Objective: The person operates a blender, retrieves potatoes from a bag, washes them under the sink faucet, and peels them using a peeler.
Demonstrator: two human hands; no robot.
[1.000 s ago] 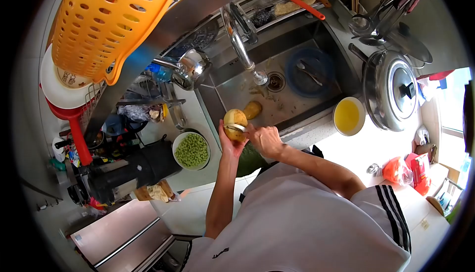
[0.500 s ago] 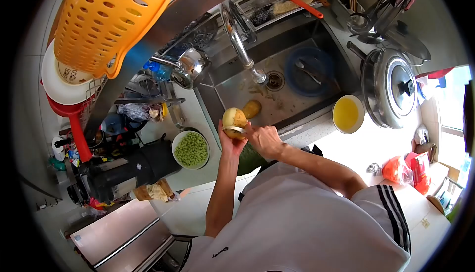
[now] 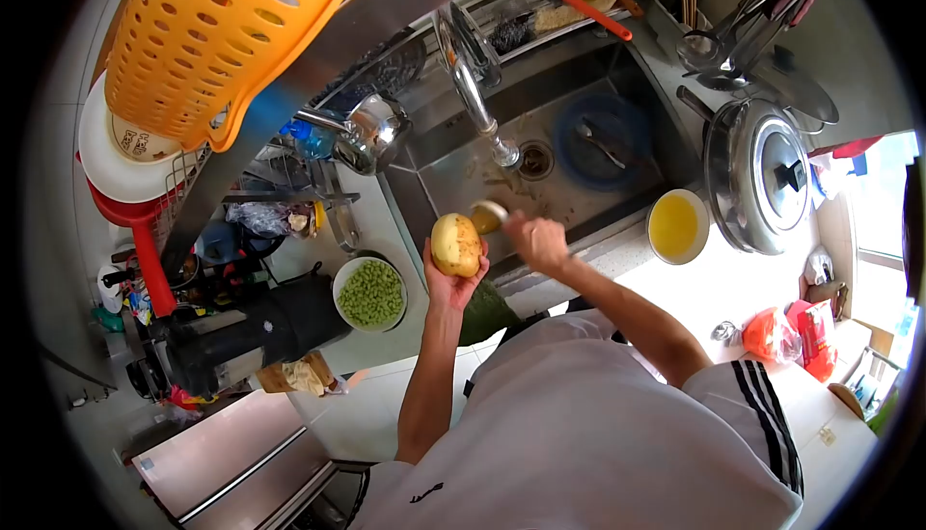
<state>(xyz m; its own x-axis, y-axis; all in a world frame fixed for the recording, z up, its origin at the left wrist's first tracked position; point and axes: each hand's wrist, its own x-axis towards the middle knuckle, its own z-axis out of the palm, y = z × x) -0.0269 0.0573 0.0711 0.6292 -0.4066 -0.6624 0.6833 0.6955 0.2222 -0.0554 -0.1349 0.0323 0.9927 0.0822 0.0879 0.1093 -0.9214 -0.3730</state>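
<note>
Two bare hands in use above the near edge of the sink (image 3: 446, 171). Left hand (image 3: 449, 286): palm up, part-curled, cupping one potato (image 3: 456, 244) from below, with the upper face left exposed. The potato is therefore in the left hand, not resting on any surface. Surface condition: a pale strip on its left side, brown-flecked skin across the right. Right hand (image 3: 540, 243): fingers folded round the handle of a peeler (image 3: 492, 209); the hand is blurred, so exact finger placement cannot be told. The peeler's pale head stands beyond the potato toward the sink, apart from it, and overlaps a second potato (image 3: 481, 221) in this view; contact there cannot be determined. Light scraps (image 3: 503, 182) on the sink floor, near the drain (image 3: 535, 159). Step in hand, judged: peeling, between strokes, only partly complete. Requirement for a further stroke, judged: blade brought back onto the flecked side, potato turned a little in the left palm to present that skin, left fingertips kept clear of the blade's path. Grip risk: bared flesh is probably slick, so a firmer cup seems advisable.
</note>
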